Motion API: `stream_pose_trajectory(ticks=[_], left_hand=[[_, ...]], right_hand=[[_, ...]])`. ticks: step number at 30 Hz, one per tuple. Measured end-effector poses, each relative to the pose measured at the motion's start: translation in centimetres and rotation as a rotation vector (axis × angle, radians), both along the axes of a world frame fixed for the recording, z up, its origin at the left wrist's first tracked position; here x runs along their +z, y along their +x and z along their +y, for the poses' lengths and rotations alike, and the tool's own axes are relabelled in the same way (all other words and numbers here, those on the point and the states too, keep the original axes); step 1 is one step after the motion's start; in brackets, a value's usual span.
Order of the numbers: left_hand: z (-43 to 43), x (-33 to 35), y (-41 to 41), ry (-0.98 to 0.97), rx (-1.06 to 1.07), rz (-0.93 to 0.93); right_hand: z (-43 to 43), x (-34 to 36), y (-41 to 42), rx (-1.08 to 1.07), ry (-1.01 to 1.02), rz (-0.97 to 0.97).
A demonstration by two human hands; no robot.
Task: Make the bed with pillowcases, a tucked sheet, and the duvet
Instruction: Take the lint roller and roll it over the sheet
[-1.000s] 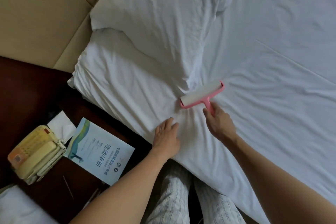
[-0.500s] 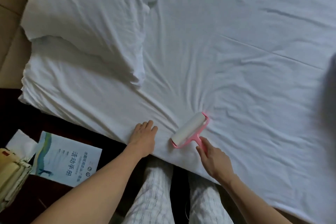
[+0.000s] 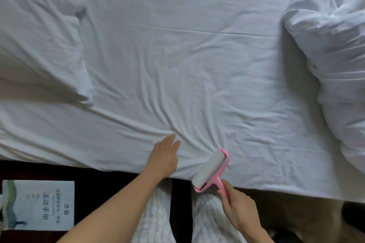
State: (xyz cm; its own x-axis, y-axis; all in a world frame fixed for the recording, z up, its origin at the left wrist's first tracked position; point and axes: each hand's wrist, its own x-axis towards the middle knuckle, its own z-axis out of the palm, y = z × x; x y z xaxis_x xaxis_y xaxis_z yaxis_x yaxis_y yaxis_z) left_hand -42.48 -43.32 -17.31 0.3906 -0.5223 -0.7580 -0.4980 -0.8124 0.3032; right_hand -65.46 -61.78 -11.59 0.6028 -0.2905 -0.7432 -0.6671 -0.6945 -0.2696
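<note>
Head view: I am looking down over the near side of the bed.
Sheet (image 3: 177,65): it is lying spread over the whole bed, white and full of small wrinkles. It is looking thin, soft and light, so I am thinking it will bunch up if I push it.
Left hand (image 3: 165,159): it is lying flat on the sheet near the bed edge with straight fingers, holding nothing.
Right hand (image 3: 239,209): its fingers are curling round the pink handle (image 3: 222,184) of the lint roller (image 3: 209,170).
Lint roller: its white roll is touching the sheet right at the near edge, just beside the left hand.
Pillow (image 3: 39,35): it is sitting on the left, puffy and soft.
Duvet (image 3: 331,45): it is heaped on the right, thick and floppy. I am guessing it is bulky more than heavy.
Booklet (image 3: 38,205): it is lying low on the left, off the bed.
Where to hold: I am thinking the sheet is best pinched at its near edge, and the duvet at its corners.
Tuck: I cannot tell if the sheet edge is tucked under.
</note>
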Motion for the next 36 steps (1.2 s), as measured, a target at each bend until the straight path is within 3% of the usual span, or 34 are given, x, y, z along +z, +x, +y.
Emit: stream_pose_trajectory(ticks=[9,16,23,36], left_hand=[[-3.8,-0.6,0.5,-0.031,-0.081,-0.066],[-5.1,-1.0,1.9,-0.043,-0.047,-0.120],[-4.3,-2.0,3.8,0.093,-0.039,-0.274],[-5.6,-5.5,11.2,-0.013,0.068,-0.381]], right_hand=[[1.1,1.8,-0.2,-0.477,0.100,-0.116],[0.5,-0.8,4.1,-0.633,0.070,-0.044],[-0.6,-1.8,11.3,-0.696,0.135,-0.111],[-4.7,-4.2,28.6,-0.626,0.122,-0.222]])
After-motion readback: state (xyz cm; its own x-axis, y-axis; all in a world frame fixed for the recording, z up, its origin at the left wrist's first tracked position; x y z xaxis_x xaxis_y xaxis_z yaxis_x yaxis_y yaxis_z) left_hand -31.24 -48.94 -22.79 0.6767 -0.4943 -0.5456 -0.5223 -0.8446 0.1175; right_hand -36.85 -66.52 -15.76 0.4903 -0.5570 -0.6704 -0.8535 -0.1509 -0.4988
